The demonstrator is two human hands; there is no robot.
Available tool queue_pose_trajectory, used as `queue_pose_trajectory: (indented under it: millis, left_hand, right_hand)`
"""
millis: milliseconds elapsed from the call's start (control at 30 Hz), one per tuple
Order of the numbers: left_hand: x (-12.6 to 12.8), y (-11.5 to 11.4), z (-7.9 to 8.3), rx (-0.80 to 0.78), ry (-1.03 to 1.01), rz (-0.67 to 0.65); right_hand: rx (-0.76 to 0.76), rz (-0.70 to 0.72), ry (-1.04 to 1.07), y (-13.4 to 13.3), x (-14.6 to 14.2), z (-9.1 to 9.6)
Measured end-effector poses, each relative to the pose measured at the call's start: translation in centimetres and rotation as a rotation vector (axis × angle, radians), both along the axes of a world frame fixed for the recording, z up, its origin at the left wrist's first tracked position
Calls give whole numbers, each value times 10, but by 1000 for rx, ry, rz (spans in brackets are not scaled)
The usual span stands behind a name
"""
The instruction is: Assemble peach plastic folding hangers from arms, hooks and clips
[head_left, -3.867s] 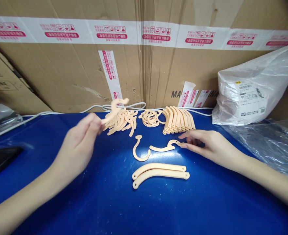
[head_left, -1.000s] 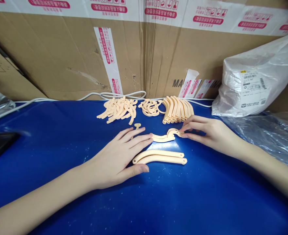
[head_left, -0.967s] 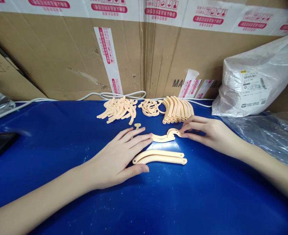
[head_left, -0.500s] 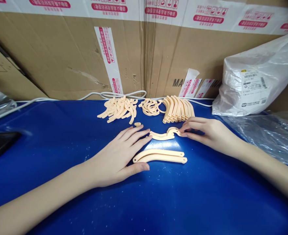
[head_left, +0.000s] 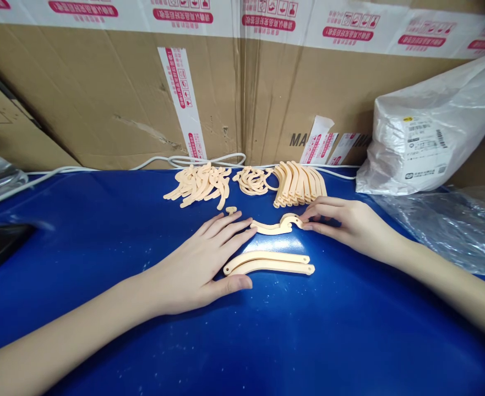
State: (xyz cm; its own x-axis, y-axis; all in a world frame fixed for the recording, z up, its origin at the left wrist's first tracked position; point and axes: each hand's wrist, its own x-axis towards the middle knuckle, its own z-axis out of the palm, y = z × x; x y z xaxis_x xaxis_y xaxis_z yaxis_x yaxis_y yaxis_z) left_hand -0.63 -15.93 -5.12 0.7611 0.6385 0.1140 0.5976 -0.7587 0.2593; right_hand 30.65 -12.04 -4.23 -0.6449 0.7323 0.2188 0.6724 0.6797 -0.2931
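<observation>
My left hand (head_left: 201,258) lies flat on the blue surface with its fingers spread. Its index fingertip touches the left end of the wavy beige pieces (head_left: 272,228). At their other end, my right hand (head_left: 345,217) pinches the tip of a small beige hook-shaped piece (head_left: 292,218) between thumb and fingers. Closer to me, two long curved beige arms with end holes (head_left: 275,266) rest side by side, their left ends beside my left hand. A small beige piece (head_left: 231,210) sits just beyond my left fingers.
At the back are a pile of short curved pieces (head_left: 203,184), a heap of hooks (head_left: 252,180) and a row of long arms (head_left: 300,184). Behind stand cardboard boxes (head_left: 122,93) and a white cable (head_left: 151,159). A white plastic bag (head_left: 391,148) stands right; a dark flat object (head_left: 3,247) lies left.
Both hands stay in nearly the same places. The small piece beyond my left fingers appears slightly tipped.
</observation>
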Motion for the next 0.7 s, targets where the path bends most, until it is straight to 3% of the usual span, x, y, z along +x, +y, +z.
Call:
queue_pose_trajectory:
  millis: [700]
  left_hand:
    - [1, 0, 2, -16, 29, 12]
  right_hand:
    - [48, 20, -37, -3, -2, 4]
